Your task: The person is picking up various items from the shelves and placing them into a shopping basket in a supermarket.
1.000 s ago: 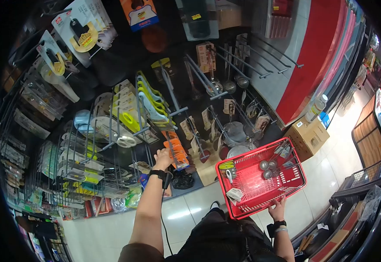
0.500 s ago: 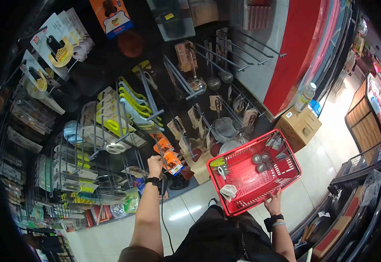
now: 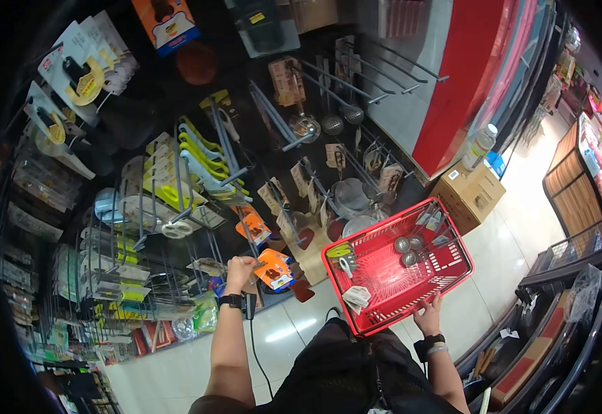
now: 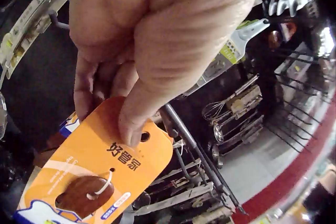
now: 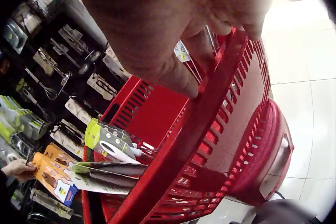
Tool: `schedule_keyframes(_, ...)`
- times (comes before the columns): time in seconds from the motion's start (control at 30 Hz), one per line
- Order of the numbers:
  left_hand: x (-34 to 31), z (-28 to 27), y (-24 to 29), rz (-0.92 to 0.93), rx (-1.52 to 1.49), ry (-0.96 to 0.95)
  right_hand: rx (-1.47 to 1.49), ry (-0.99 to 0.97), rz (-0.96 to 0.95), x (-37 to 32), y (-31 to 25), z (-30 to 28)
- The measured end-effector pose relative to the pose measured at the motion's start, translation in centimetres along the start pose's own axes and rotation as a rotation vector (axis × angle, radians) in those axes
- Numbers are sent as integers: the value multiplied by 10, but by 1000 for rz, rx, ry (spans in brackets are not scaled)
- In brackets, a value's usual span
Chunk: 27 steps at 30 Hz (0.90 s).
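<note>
My left hand [image 3: 241, 270] pinches the top of an orange-carded brown utensil [image 4: 86, 166] between thumb and fingers, beside the card's hanging hole. A white tie holds the brown utensil to the card, and its brown end [image 3: 303, 291] hangs below in the head view. Just behind, another orange card [image 3: 253, 226] hangs on the rack. My right hand [image 3: 427, 314] grips the near rim of a red shopping basket [image 5: 173, 166], fingers over the edge. Inside the basket lie several perforated metal balls [image 3: 409, 250], a white-handled utensil on a green card [image 5: 113, 142] and a flat carded pack [image 3: 357, 298].
Metal hooks [image 3: 235, 172] stick out from the dark rack, with whisks, strainers and green-carded tools on them. A cardboard box [image 3: 468, 193] with a bottle [image 3: 479, 146] on top stands behind the basket. Shelves of pans [image 3: 522, 345] line the right side.
My left hand has drawn one orange-carded utensil away from the others, down and toward me. The right hand keeps its grip on the basket while the view shifts.
</note>
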<state>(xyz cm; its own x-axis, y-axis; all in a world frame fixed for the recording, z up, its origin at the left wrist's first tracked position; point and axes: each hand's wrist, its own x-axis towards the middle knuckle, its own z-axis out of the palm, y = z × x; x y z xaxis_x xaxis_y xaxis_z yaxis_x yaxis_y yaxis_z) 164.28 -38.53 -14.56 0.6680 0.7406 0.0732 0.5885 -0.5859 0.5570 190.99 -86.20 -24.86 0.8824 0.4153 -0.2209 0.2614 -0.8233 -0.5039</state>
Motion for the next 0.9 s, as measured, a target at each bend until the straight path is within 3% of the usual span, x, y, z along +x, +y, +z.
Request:
schedule_keyframes(0.07,-8,-4,7,-34,-52,-45,10,9,-33,0,2,1)
schedule_keyframes(0.13,-17,-1,-1,-213,64,-182,2,27,-46,0,4,3)
schedule_keyframes(0.2,-41,15,-11,-303,-287,-90,15,26,-32,-1,2,3)
schedule_keyframes(0.27,-60,23,-7,-333,-321,-69,11,28,-25,-1,2,4)
schedule_keyframes(0.3,-68,23,2,-254,-231,-45,21,31,-18,-1,1,3)
schedule_keyframes(0.4,-69,-32,103,-166,25,-80,36,58,-28,-2,0,4)
schedule_keyframes(0.47,-64,-58,120,9,-51,51,27,38,-19,-2,0,3)
schedule_keyframes(0.53,-58,-111,185,-31,-61,11,34,24,-3,-2,-3,0)
schedule_keyframes(0.67,-58,-165,234,131,-215,117,42,7,23,-3,-9,-3)
schedule_keyframes(0.8,-55,-183,262,232,-412,122,30,3,6,-3,-7,-4)
schedule_keyframes(0.9,-42,-156,286,245,-456,129,40,40,-9,-3,-7,-3)
